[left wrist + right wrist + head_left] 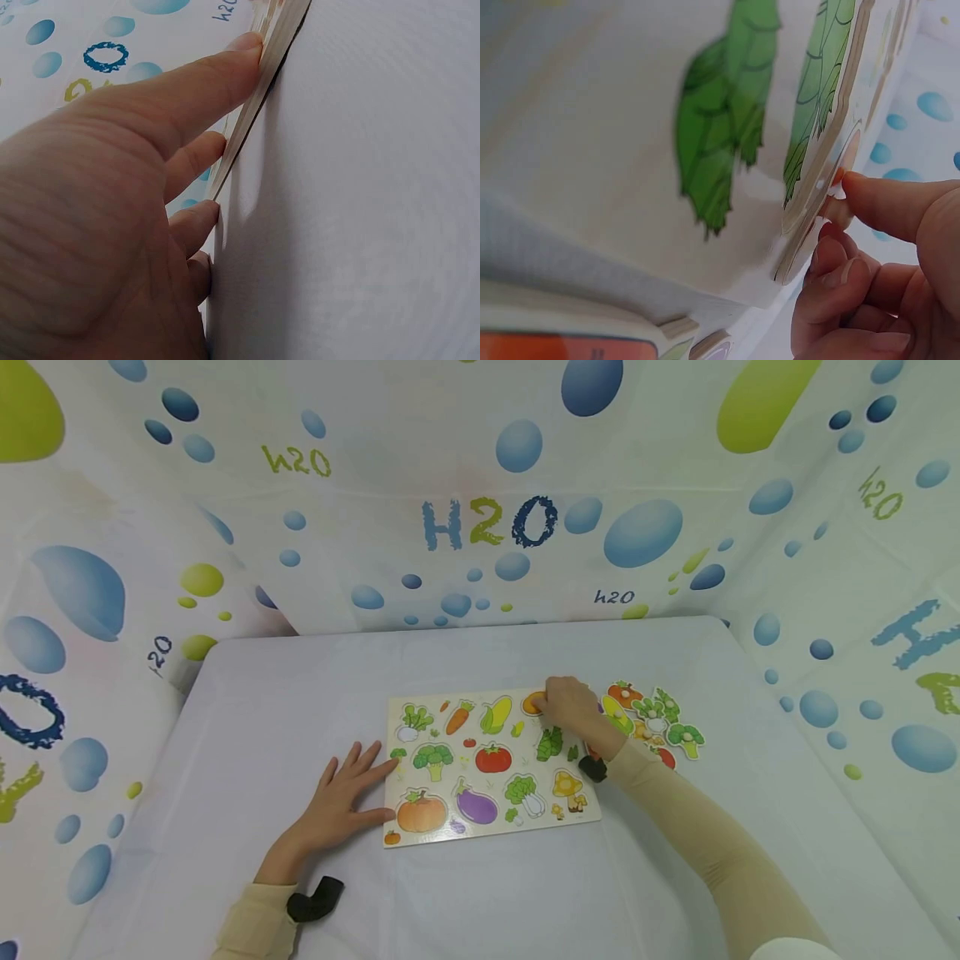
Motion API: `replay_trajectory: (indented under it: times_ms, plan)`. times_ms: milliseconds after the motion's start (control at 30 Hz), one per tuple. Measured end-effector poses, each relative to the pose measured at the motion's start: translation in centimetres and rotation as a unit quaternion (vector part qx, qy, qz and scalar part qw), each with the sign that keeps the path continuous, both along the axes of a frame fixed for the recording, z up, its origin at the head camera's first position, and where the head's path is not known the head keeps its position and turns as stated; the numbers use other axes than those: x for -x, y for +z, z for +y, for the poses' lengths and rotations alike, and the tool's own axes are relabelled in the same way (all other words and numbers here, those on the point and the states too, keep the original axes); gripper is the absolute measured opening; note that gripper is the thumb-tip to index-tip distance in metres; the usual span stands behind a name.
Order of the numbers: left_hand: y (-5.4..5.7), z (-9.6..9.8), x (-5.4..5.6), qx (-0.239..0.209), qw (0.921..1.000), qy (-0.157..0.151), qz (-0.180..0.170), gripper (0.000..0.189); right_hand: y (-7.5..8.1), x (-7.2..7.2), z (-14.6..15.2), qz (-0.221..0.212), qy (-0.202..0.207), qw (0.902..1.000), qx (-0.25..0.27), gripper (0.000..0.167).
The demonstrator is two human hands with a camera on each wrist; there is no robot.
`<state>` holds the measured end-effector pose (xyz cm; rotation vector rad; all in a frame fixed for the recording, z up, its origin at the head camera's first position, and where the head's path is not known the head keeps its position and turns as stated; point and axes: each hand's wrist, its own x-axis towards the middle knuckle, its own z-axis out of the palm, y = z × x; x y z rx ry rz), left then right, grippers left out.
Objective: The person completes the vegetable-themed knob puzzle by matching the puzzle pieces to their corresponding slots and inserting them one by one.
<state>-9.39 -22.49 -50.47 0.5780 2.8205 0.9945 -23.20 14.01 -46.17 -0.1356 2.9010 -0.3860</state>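
Note:
A cream wooden puzzle board [442,760] with vegetable pictures lies flat on the table. My left hand [337,802] spreads its fingers along the board's left side. In the left wrist view, the thumb [225,71] and fingertips touch the board's side edge [251,112]. At the upper right corner of the board, my right hand [573,703] pinches the small wooden knob [837,214] of an orange-brown puzzle piece [533,702]. That piece lies on the board beside a green leafy picture [821,82]. The right hand partly covers it, so its exact vegetable cannot be told.
Just right of the board, loose knobbed vegetable pieces lie in an overlapping pile, among them a corn piece [617,714], a broccoli piece [684,737] and a tomato piece [664,757]. White cloth [300,693] covers the table, and a patterned curtain [360,552] surrounds it.

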Motion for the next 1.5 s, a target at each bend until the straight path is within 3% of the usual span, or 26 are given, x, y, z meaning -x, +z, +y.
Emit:
replay_trajectory:
  times_ms: [533,767,1000,1267,1500]
  plan:
    - [0.1,1.0,0.3,-0.001,0.9999,-0.015,0.002,0.071,-0.1,-0.6,1.7,-0.025,-0.010,0.9992,0.028,0.037]
    - [0.0,1.3,0.2,-0.001,0.9999,-0.013,0.002,0.072,0.6,-1.6,3.0,0.022,0.008,0.9973,0.069,0.035]
    - [-0.1,1.1,0.3,0.008,1.0000,-0.004,-0.002,0.073,2.3,-3.2,5.6,0.081,0.019,0.9879,0.131,0.029]
    - [0.1,0.6,0.1,0.012,0.9999,0.001,0.002,0.072,3.8,-5.9,10.6,0.115,-0.027,0.9805,0.157,0.022]
    - [-0.3,0.5,0.1,0.003,1.0000,-0.004,0.008,0.072,4.5,-8.8,14.9,0.113,-0.072,0.9780,0.160,0.022]
